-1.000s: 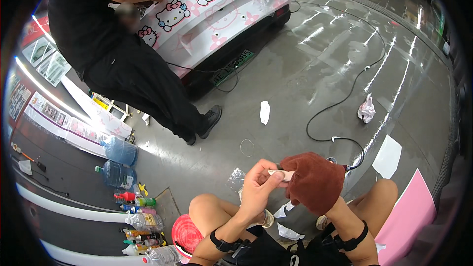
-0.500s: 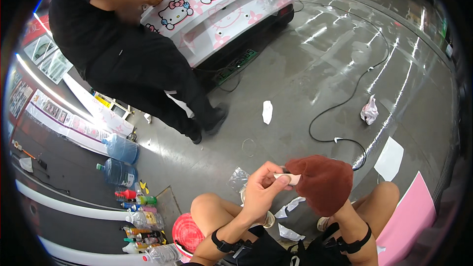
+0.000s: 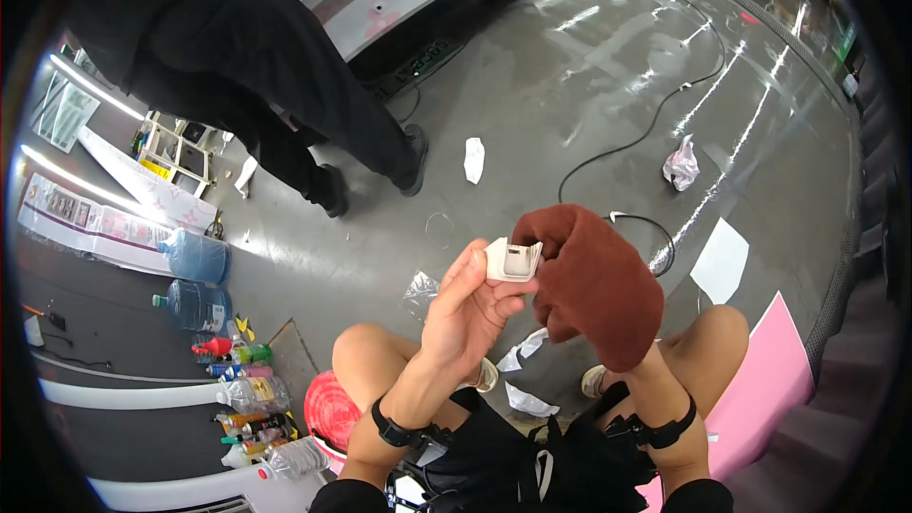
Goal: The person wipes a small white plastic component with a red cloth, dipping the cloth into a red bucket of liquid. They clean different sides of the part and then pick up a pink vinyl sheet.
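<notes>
Between the thumb and fingers of my left hand [image 3: 465, 309] is a small white plastic piece [image 3: 511, 260] with a recessed, rounded face, raised in front of me. A reddish-brown cloth [image 3: 603, 285], mitt-like in shape, covers my right hand down to the wrist. Its folded upper edge meets the right side of the white piece. Beneath the cloth the right fingers are hidden, so their grip cannot be seen. Both forearms wear black straps.
A person in black trousers [image 3: 275, 66] stands by a car with a pink-and-white patterned body [image 3: 418, 0]. A black cable [image 3: 632, 144] crosses the floor. Paper scraps, a white sheet [image 3: 720, 261] and a pink panel [image 3: 765, 380] lie around. Several bottles and a red stool [image 3: 328, 408] are left.
Both hands have risen, and the left has turned the white piece so its recessed face shows. The cloth has moved up with the right hand. The person nearby has shifted, and the view has tilted down.
</notes>
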The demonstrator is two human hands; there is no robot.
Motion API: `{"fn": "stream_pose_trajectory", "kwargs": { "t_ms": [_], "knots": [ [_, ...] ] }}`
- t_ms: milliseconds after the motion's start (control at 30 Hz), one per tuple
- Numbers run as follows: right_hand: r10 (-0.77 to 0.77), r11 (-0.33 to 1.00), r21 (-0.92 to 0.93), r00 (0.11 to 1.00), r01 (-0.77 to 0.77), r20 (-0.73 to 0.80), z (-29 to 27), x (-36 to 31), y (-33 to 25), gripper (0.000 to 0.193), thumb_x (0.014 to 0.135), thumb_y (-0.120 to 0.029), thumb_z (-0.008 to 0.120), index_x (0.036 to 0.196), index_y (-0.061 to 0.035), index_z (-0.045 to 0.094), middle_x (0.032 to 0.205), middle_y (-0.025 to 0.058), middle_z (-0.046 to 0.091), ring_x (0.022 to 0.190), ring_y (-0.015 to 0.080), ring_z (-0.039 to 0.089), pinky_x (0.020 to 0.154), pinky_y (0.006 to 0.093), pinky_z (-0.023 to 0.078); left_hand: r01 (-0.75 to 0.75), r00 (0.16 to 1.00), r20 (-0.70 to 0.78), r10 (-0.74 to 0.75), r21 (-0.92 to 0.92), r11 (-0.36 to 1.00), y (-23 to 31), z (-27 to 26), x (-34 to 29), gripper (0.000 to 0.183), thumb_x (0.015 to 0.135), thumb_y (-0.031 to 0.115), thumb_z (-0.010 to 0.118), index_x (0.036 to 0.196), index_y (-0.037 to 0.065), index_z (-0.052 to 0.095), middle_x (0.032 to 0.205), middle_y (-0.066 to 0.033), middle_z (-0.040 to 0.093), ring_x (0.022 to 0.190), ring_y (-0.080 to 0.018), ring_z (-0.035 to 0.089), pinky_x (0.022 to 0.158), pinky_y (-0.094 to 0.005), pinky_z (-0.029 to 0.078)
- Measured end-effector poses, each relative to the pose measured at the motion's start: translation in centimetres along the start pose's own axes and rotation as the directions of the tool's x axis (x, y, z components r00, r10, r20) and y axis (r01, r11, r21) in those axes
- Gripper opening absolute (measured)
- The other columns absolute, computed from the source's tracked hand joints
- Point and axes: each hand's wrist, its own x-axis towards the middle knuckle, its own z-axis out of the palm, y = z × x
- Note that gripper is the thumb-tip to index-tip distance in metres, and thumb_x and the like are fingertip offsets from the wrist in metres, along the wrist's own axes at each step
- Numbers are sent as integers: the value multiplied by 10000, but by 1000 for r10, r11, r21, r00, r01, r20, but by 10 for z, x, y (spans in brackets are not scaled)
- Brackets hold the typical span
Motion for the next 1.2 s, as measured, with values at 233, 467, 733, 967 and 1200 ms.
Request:
{"fn": "stream_pose_trajectory", "kwargs": {
  "t_ms": [233,467,733,967,1200],
  "knots": [
    [163,954,236,982,-183,99,-1,0,-4,256,735,-66,665,990,-53,656,936,31,658,722,143,589,657,286,486,30,999,40,-29,-35,999,2,-1,-1,246,1030,269,488,1161,61,478,1179,-188,645,1010,-282,698,800,-325,610],
    [165,868,476,986,-141,-9,35,-42,25,233,823,-121,618,1039,-64,683,977,39,677,747,136,621,694,278,507,27,994,-106,-27,-4,1000,-10,9,-3,249,1034,325,479,1165,113,489,1021,-81,644,654,-139,583,687,-326,507],
    [270,836,375,895,-401,356,-9,-6,-11,269,890,-132,627,1137,-24,624,1092,93,665,949,181,661,752,329,554,39,999,16,-40,39,998,-8,1,-8,231,1010,320,519,1057,99,473,965,-105,639,547,-116,504,619,-299,482],
    [220,856,392,923,-338,315,8,-28,18,325,808,-142,713,1103,-31,633,990,78,650,910,227,643,790,366,524,39,996,73,-51,163,986,-12,-6,-10,265,995,347,543,1002,92,469,907,-107,621,542,-124,513,612,-320,497],
    [162,983,63,979,-170,125,0,-12,-16,227,749,-130,715,960,-49,696,871,68,666,821,240,659,669,341,533,16,996,87,-26,111,994,-6,-10,-9,235,994,315,556,1016,101,462,905,-135,656,569,-127,532,622,-315,499]
  ]
}}
